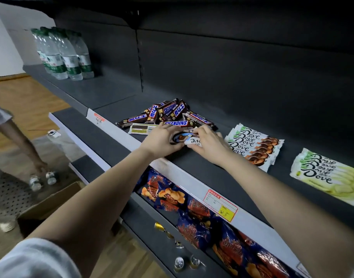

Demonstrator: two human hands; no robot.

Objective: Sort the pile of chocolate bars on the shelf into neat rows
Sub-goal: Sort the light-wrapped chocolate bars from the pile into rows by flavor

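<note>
A loose pile of brown Snickers bars (170, 113) lies on the dark shelf (202, 167), with one bar turned label-down (141, 129) at its front. Just in front of the pile, my left hand (160, 140) and my right hand (209, 143) together hold a small stack of white Dove bars (189, 138), one hand at each end, fingers curled round it. To the right lie a neat overlapped row of Dove bars with orange-brown print (256, 146) and another of pale green Dove bars (326, 175).
Water bottles (61, 55) stand at the shelf's far left. Blue snack bags (192, 213) fill the shelf below, behind a white price rail (222, 205). Another person (3, 137) bends over a cardboard box (47, 205) and bottles on the floor at left.
</note>
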